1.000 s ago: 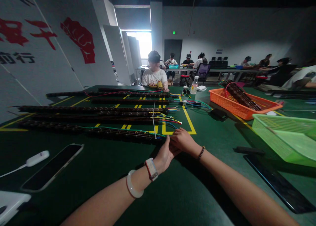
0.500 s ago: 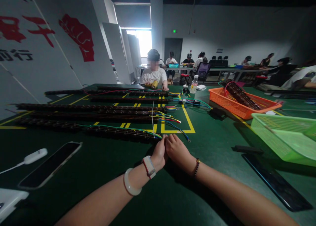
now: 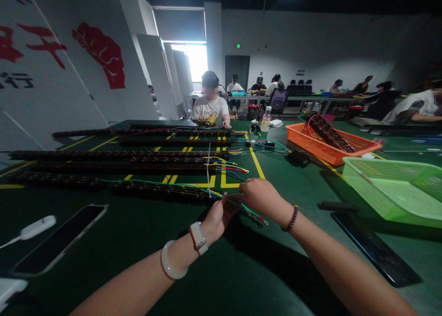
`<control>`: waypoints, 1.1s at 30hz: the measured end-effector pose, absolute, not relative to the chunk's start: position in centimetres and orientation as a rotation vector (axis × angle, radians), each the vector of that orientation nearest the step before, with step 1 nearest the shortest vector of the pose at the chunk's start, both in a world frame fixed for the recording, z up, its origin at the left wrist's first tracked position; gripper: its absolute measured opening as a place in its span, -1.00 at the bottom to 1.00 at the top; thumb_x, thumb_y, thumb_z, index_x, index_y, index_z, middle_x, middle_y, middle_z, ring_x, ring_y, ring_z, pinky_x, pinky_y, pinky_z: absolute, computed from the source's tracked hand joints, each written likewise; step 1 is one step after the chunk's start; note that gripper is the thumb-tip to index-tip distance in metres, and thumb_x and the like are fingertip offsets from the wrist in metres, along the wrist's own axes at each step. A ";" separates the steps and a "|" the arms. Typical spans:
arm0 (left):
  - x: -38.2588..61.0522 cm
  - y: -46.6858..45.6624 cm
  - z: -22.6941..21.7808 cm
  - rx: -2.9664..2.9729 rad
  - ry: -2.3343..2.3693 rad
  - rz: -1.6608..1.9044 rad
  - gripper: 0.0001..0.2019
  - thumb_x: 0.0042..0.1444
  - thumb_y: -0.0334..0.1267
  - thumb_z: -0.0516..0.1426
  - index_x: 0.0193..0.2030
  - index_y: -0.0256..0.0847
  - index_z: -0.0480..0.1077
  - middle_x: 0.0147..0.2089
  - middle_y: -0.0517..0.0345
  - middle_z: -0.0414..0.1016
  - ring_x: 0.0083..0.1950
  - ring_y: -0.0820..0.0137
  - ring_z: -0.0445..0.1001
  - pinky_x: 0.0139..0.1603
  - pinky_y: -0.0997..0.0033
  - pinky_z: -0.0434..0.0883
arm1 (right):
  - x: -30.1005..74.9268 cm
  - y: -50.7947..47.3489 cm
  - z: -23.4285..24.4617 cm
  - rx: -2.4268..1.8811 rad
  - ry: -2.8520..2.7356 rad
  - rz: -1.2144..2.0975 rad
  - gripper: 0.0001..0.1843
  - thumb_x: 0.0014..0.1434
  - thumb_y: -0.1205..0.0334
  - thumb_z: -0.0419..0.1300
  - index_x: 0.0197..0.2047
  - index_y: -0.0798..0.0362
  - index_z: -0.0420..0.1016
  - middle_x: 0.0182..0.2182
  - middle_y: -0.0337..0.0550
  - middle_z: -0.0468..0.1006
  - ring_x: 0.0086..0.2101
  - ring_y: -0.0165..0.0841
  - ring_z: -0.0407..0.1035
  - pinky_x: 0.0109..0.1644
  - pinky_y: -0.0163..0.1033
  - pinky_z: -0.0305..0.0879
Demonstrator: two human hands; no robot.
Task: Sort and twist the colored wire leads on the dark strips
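Several long dark strips point(image 3: 113, 161) with coloured wires lie in rows across the green table point(image 3: 262, 270). My left hand point(image 3: 217, 216) is closed at the right end of the nearest strip point(image 3: 162, 191), fingers pinched around its bundle of coloured wires point(image 3: 250, 211). My right hand point(image 3: 261, 196) is just right of it, fingers curled on the same wires, which trail out below it toward me. A white cable tie point(image 3: 208, 171) stands up from the strip just left of my hands.
A phone point(image 3: 58, 240) and a white device point(image 3: 32, 227) lie at the left. An orange basket point(image 3: 333, 143) with strips and a green basket point(image 3: 390, 187) stand at the right, a black flat bar point(image 3: 375, 248) in front. A person sits across the table; others work behind.
My right hand has lifted and shifted right, drawing the coloured wires out from the strip end. My left hand has stayed at the strip end. The view swung slightly.
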State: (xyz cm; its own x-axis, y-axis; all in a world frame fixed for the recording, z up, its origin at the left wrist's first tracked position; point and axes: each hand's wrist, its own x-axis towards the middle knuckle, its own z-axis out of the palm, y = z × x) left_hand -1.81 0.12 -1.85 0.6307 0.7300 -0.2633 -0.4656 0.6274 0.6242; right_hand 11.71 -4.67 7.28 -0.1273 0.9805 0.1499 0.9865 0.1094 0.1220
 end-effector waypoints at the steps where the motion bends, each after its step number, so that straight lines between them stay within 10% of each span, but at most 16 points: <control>1: -1.9 0.1 -1.7 0.552 0.526 0.711 -0.78 0.22 -0.30 -0.01 -0.29 -0.33 0.43 -0.25 -0.04 0.55 -0.14 0.32 0.50 -0.01 0.28 0.38 | 12.5 -4.2 6.9 -2.119 -2.251 -0.301 -0.67 0.26 0.07 0.01 -0.30 0.10 0.50 -0.35 -0.03 0.55 -0.34 -0.29 0.43 -0.29 -0.28 0.22; 33: -2.0 -0.1 -1.4 0.601 0.492 0.712 -0.71 0.22 -0.17 0.00 -0.32 -0.34 0.42 -0.13 -0.17 0.53 0.05 0.21 0.43 0.18 0.12 0.22 | 22.7 5.6 1.0 -2.533 -1.695 -0.301 -0.58 0.26 0.01 0.02 -0.12 0.19 0.48 -0.13 0.17 0.48 -0.09 -0.15 0.36 -0.06 -0.18 0.22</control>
